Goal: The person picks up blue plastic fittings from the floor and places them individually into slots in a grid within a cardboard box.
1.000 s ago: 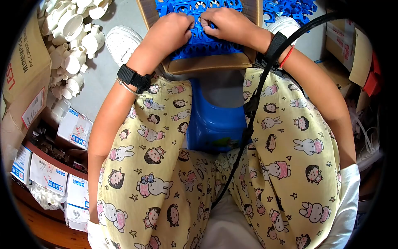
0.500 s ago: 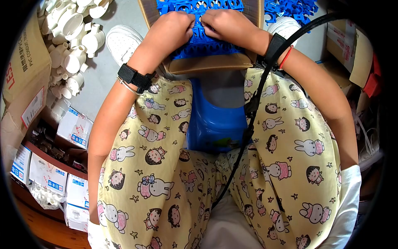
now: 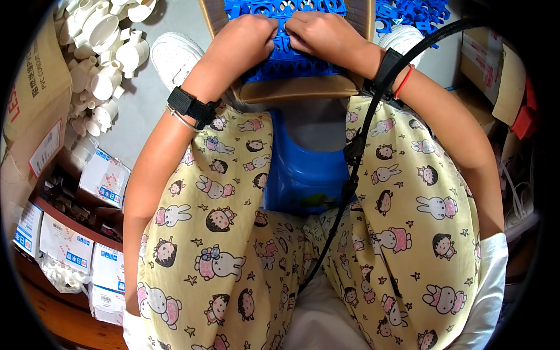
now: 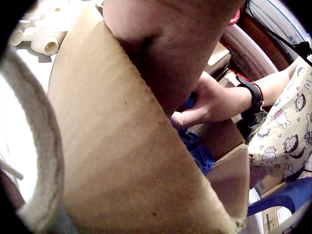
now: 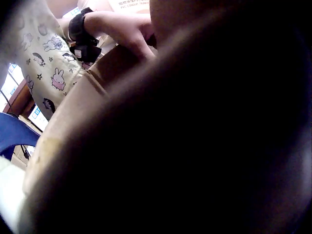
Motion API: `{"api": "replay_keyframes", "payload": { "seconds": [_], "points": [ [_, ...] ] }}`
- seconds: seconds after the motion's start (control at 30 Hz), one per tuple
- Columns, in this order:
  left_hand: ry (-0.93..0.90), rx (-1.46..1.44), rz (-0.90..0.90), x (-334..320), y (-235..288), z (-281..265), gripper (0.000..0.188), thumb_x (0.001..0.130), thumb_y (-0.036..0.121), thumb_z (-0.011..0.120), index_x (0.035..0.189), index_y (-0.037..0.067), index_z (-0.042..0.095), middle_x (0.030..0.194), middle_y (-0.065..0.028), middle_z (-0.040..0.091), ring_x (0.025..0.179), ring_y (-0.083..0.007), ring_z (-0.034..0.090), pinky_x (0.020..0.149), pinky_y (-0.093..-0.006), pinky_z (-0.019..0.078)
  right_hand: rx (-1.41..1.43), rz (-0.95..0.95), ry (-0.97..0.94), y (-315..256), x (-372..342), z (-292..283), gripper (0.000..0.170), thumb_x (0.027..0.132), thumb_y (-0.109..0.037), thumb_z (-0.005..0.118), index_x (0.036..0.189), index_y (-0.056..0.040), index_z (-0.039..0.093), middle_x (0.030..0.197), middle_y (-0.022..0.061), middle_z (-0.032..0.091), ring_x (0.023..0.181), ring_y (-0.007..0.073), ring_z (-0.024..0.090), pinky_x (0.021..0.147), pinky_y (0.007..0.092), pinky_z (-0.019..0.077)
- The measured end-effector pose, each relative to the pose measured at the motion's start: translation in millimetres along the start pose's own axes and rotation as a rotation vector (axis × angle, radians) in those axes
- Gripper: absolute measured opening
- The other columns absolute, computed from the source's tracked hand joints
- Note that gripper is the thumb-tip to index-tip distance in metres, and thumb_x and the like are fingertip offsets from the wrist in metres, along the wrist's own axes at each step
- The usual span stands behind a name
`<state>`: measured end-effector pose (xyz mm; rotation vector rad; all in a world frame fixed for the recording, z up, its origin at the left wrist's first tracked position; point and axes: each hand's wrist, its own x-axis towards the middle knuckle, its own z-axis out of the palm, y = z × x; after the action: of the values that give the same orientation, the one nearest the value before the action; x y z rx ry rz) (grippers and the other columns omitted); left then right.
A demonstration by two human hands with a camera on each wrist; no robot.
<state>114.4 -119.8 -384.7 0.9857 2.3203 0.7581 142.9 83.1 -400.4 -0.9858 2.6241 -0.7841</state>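
Observation:
A cardboard box (image 3: pixel 291 89) stands between the person's feet, filled with rows of blue plastic parts (image 3: pixel 286 69) with round cut-outs. My left hand (image 3: pixel 245 44) reaches in over the box's left side, fingers curled down onto the parts. Facing it across a narrow gap, my right hand (image 3: pixel 326 38) has its fingers bent against the same parts. Both hands' fingertips are hidden behind knuckles and parts. In the left wrist view the box wall (image 4: pixel 122 141) covers much of the scene, with blue parts (image 4: pixel 197 151) below the right hand (image 4: pixel 214 100). Darkness fills most of the right wrist view.
White pipe fittings (image 3: pixel 105 81) lie heaped on the floor at left, beside a large carton (image 3: pixel 35 87). More blue parts (image 3: pixel 411 14) lie beyond the right shoe. A blue stool (image 3: pixel 306 175) sits between the knees. A black cable (image 3: pixel 364 125) crosses the right forearm.
The box and legs sit slightly farther right in the head view. Both hands stay at the same place on the blue parts, with barely any finger movement.

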Motion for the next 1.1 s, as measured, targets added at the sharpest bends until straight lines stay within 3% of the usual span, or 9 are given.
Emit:
{"api": "replay_keyframes", "payload": {
  "seconds": [1.1],
  "points": [
    [-0.053,-0.017,-0.039,-0.6,0.2,-3.1,0.018,0.076,0.010,0.066,0.088,0.001,0.057,0.081,-0.0154,0.062,0.080,-0.0340,0.061,0.072,-0.0413,0.0494,0.054,0.030,-0.007,-2.1,0.6,-2.5,0.016,0.084,-0.020,0.059,0.091,-0.0053,0.057,0.083,0.0116,0.061,0.073,0.0324,0.062,0.065,0.0413,0.0521]
  ]
}}
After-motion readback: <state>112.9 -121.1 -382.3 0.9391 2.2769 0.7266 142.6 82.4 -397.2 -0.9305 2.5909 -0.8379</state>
